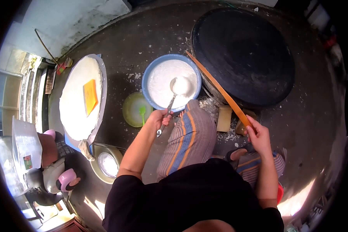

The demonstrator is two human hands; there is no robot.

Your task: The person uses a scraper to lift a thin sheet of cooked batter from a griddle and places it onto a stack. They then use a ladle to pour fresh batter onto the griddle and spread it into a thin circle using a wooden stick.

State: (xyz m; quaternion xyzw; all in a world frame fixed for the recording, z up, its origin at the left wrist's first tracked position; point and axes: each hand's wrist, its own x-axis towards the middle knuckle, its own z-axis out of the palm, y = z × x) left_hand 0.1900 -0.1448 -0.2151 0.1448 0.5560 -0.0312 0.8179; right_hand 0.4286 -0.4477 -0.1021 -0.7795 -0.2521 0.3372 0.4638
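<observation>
My left hand grips the handle of a metal ladle. Its bowl is full of white batter and rests in a blue basin of the same batter. My right hand holds one end of a long thin wooden stick. The stick slants up to the left, past the edge of a large round black griddle. I am squatting, and my striped trouser knees are between my hands.
A round tray at the left carries a thin white sheet with an orange scraper on it. A green bowl with a green spoon sits beside the basin. A small metal bowl and a person's pink-sandalled feet are at lower left.
</observation>
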